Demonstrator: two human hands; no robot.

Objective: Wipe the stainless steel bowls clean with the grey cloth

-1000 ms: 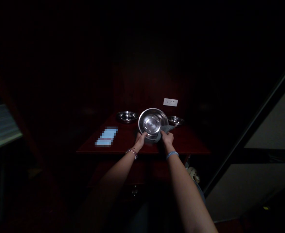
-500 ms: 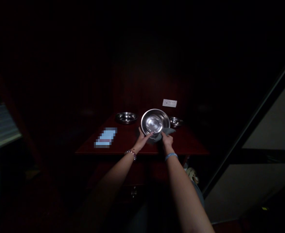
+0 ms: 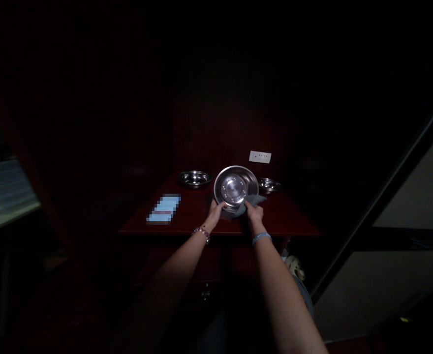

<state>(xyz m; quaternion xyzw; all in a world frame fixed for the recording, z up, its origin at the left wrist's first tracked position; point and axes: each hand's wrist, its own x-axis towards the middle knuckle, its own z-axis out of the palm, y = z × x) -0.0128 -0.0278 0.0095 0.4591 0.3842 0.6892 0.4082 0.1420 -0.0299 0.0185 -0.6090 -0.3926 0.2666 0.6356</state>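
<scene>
A shiny metal bowl is tilted up above the dark red table, its inside facing me. My left hand grips its lower left rim, with the thumb on the inside edge. My right hand is closed on a grey cloth at the bowl's lower right rim, and the cloth also hangs below the bowl. One metal bowl rests on the table to the left, and another stands behind the right side of the held bowl.
A pixelated bright rectangle lies on the table's left part. A white socket panel is on the back wall. Below the table are a drawer handle and a pale shoe-like object at the right.
My left thumb has shifted slightly left along the bowl's rim. The bowl and my right hand with the cloth are nearly where they were. The surroundings have shifted slightly right in view.
</scene>
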